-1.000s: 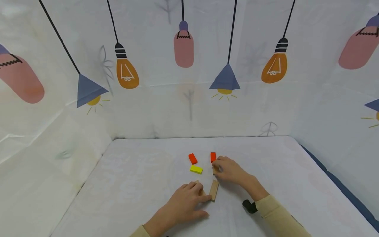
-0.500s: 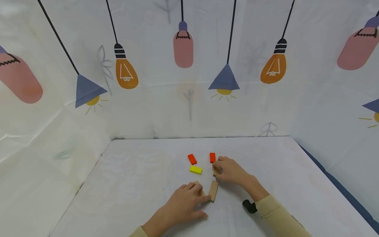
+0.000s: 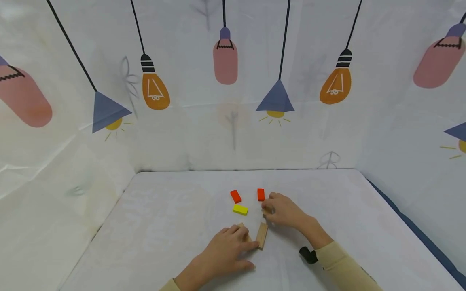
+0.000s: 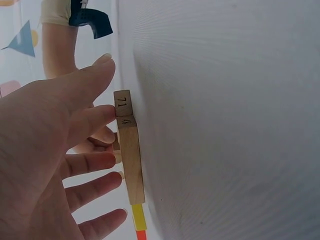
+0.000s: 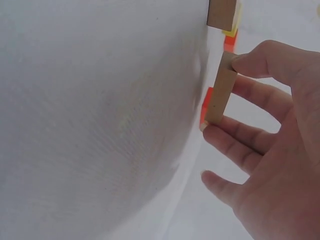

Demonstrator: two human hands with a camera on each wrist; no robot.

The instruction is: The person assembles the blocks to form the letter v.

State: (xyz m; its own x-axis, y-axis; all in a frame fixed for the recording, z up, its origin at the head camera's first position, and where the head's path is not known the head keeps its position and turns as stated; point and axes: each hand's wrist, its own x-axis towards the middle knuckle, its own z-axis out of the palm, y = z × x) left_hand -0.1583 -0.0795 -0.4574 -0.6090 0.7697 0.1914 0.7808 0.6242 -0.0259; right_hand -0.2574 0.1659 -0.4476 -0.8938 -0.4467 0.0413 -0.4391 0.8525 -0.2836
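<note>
Pinching a plain wooden block (image 5: 222, 92) by its ends, the right hand (image 3: 284, 210) works right of centre in the head view, thumb on one end, fingertips at the other. Down at lower centre, the left hand (image 3: 225, 250) lies with fingers extended and spread, gripping nothing, a fingertip against the lower end of a second wooden block (image 3: 262, 236). Just left of that one, partly hidden by the fingers, sits a third wooden block (image 4: 132, 165); the left wrist view catches end numbers, 71 and 48. Above the left hand, a yellow block (image 3: 240, 209), then a tilted red block (image 3: 236, 196); another red block (image 3: 261, 195) sits just beside the right fingers. All around, white tabletop (image 3: 164, 222), and behind, a lamp-patterned wall (image 3: 189, 133).
</note>
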